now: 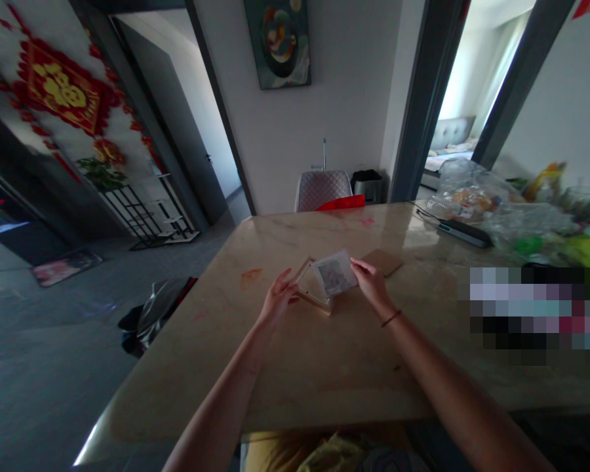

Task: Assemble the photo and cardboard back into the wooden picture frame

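A small light wooden picture frame [311, 298] lies on the marble table [324, 367] just ahead of me. My left hand [278, 300] grips the frame's left edge with closed fingers. My right hand [368, 280] pinches a small printed photo or card [334, 274] and holds it over the frame. A brown cardboard backing [382, 261] lies flat just behind my right hand.
A black remote-like device [459, 231] and clear plastic bags of food [472, 193] crowd the table's right side. A quilted chair [323, 189] with a red item stands at the far edge. A dark bag [152, 314] sits on the floor left of the table.
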The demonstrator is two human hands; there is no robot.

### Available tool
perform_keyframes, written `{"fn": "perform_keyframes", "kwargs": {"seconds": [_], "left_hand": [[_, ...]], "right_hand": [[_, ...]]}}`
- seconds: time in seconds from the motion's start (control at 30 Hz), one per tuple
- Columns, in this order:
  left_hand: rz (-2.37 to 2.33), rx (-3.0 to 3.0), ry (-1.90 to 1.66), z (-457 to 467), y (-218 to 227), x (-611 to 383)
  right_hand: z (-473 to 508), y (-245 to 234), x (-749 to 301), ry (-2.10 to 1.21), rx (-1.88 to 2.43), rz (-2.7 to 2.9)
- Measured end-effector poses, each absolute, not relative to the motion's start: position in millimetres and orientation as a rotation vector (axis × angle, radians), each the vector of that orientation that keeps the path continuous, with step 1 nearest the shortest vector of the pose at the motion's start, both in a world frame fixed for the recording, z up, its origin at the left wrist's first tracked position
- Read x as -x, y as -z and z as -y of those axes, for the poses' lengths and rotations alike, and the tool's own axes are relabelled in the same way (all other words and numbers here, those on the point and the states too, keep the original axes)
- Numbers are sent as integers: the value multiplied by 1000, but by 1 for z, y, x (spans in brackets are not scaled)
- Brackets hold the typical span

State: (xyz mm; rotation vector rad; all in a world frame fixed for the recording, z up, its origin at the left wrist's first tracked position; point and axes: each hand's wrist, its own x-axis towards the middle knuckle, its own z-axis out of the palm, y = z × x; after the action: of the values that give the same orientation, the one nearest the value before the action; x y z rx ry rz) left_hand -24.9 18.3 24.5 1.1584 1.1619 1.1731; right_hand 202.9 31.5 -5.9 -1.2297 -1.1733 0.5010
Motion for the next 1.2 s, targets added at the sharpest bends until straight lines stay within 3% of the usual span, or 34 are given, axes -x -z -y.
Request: {"fn": "perform_keyframes", "kwargs": {"seconds": [1.2], "left_hand": [[-984, -1128, -1214, -17, -23, 22]], "right_hand": [[-23, 4, -182, -678, 1185, 1274]]}}
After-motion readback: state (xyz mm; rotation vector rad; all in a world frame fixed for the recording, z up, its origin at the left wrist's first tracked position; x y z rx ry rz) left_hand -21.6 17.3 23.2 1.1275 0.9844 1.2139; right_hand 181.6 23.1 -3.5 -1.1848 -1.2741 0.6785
